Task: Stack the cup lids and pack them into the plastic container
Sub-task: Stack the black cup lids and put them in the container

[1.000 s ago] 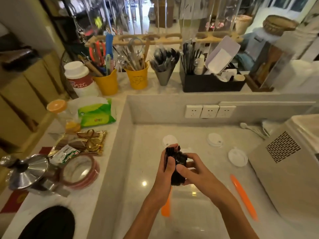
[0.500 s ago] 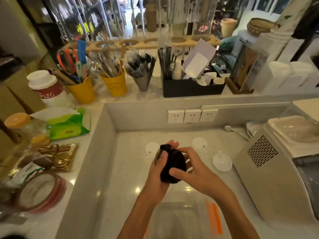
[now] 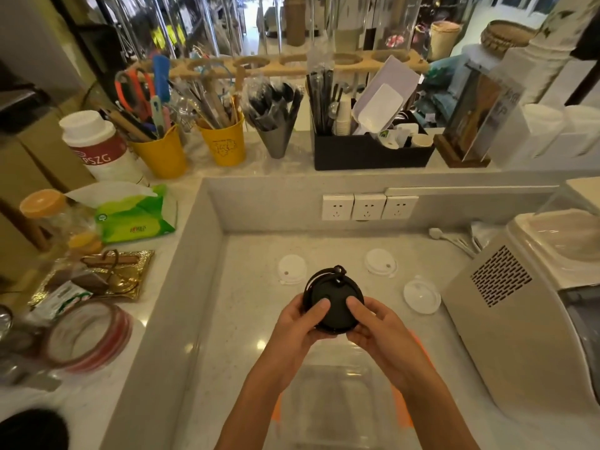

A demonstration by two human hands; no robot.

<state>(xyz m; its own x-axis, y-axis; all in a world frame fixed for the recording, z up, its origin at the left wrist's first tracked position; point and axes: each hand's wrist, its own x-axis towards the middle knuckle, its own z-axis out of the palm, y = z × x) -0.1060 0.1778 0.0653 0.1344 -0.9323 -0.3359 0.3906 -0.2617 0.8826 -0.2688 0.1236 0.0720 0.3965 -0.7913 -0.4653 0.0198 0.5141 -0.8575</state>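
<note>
A stack of black cup lids (image 3: 334, 295) is held above the counter, its flat top facing me. My left hand (image 3: 297, 323) grips it from the left and my right hand (image 3: 376, 326) from the right, thumbs pressed on top. Below my wrists sits the clear plastic container (image 3: 331, 407) with orange clips. Three white lids lie on the counter beyond: one at the left (image 3: 291, 269), one at the middle right (image 3: 380, 261), one further right (image 3: 421, 295).
A beige machine (image 3: 519, 313) stands at the right. The raised ledge on the left carries tape rolls (image 3: 87, 336), a tissue pack (image 3: 136, 216) and jars. Yellow utensil cups (image 3: 224, 142) and a black organizer (image 3: 370, 151) line the back shelf above wall sockets (image 3: 368, 206).
The black lid stack has turned from edge-on to flat top facing me. Both hands have shifted their grip, thumbs now on top. The camera view has tilted down slightly.
</note>
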